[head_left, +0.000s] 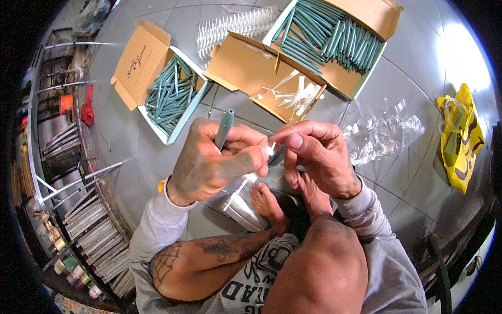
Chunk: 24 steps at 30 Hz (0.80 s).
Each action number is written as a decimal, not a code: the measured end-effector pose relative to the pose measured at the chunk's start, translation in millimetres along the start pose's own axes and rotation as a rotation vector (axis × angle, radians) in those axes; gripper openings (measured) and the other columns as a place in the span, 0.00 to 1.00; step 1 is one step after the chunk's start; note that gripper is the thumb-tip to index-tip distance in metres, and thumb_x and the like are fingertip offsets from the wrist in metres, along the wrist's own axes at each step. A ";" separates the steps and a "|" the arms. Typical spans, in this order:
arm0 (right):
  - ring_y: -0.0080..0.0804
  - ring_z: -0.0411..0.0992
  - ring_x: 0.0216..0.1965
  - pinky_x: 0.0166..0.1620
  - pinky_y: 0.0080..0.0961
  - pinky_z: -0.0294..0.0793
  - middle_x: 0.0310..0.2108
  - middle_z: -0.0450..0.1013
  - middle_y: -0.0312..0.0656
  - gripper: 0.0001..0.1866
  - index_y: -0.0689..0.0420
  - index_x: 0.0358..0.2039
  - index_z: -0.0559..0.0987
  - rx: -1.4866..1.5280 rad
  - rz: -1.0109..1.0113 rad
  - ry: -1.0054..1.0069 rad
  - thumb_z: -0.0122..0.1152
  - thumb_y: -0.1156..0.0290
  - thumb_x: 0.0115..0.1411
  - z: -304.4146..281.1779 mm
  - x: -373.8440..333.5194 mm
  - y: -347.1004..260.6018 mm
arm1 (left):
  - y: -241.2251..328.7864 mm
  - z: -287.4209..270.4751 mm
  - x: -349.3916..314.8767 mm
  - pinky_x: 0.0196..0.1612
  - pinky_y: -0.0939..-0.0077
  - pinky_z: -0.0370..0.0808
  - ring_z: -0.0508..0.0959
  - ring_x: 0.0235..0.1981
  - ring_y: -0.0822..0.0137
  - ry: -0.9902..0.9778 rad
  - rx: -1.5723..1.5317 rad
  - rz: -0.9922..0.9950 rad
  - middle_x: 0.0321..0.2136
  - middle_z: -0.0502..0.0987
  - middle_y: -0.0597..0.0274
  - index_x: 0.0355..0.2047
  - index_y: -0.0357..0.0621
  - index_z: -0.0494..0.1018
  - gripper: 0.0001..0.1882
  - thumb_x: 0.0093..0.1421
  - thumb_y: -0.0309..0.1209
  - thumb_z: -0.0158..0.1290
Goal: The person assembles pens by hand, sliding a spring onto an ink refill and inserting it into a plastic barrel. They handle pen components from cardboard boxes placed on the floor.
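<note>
Head view: left hand [209, 162] has its grip closed around a slim grey-green tapered stick [225, 127], which stands nearly upright out of the fist. Right hand [319, 157] meets it, thumb and forefinger pinched shut on a small clear plastic sleeve [271, 149] at the left hand's fingertips. Both hands hover above the grey tiled floor [413, 89], over the person's bare feet. Beyond them lie an open cardboard box of matching sticks [172, 94], a larger one [324, 36], and crumpled clear wrappers [381, 133].
</note>
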State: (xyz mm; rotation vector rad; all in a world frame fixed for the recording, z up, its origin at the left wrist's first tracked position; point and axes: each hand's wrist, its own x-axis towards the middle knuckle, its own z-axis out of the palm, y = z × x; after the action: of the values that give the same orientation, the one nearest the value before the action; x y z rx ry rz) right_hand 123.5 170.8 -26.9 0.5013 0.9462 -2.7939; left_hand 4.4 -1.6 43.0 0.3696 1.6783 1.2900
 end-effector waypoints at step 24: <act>0.24 0.75 0.23 0.24 0.20 0.76 0.31 0.80 0.45 0.06 0.67 0.32 0.82 -0.196 -0.156 0.027 0.64 0.76 0.61 -1.0 -1.2 6.7 | 3.4 9.4 -1.6 0.27 0.84 0.73 0.78 0.24 0.76 0.029 0.195 -0.004 0.26 0.81 0.59 0.36 0.29 0.81 0.11 0.56 0.27 0.61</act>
State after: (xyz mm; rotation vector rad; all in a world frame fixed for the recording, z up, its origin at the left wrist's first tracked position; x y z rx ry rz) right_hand 126.5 166.2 -31.0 0.4560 1.3015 -2.7916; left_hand 11.8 4.1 46.8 0.4646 1.8341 1.1368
